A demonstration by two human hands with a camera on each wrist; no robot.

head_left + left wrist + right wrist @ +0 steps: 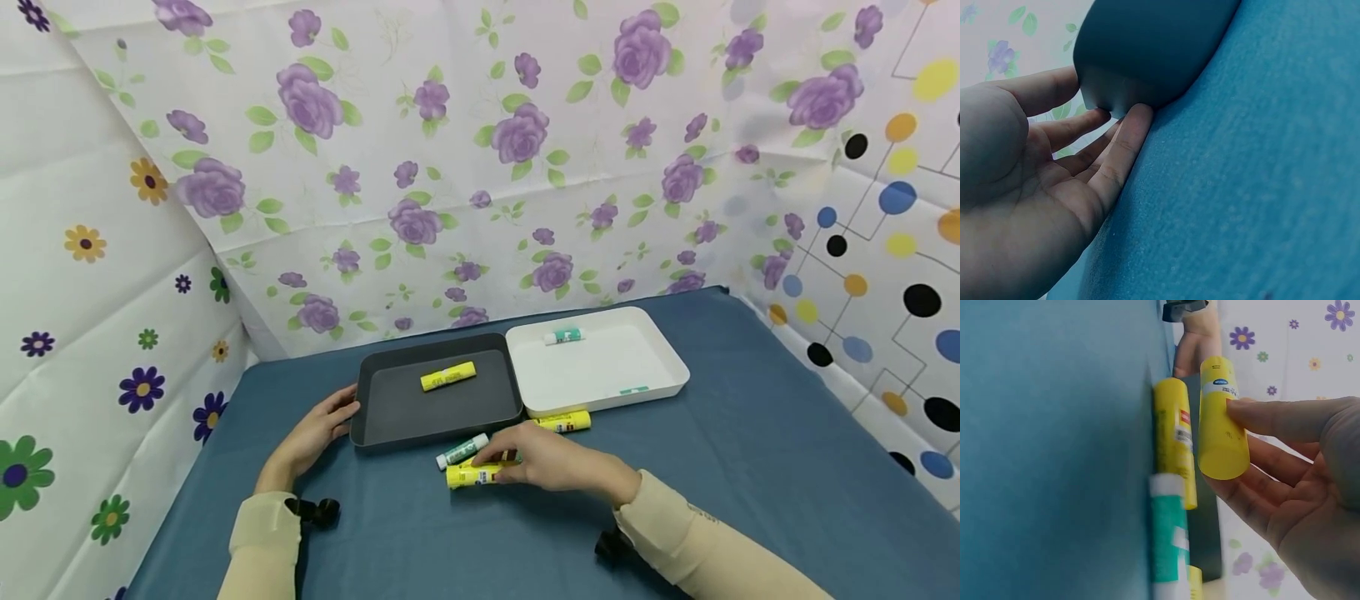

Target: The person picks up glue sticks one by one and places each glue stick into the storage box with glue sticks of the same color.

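Yellow stick [469,476] pinched in right hand [553,457], just in front of dark tray [397,421].
It sat between thumb and fingers, seemingly just above cloth [390,525], crowded by second yellow stick [1171,428] and green stick [1168,531]. Light mid-barrel pinch and a straight-up lift looked best, so those two wouldn't roll. Left hand [311,435] wasn't clenched: fingertips rested against dark tray's left end; gentle steadying seemed enough, no shoving. Dark tray had an inner yellow stick [447,376]; white tray [600,367], right beside it, had a short green stick [564,336].
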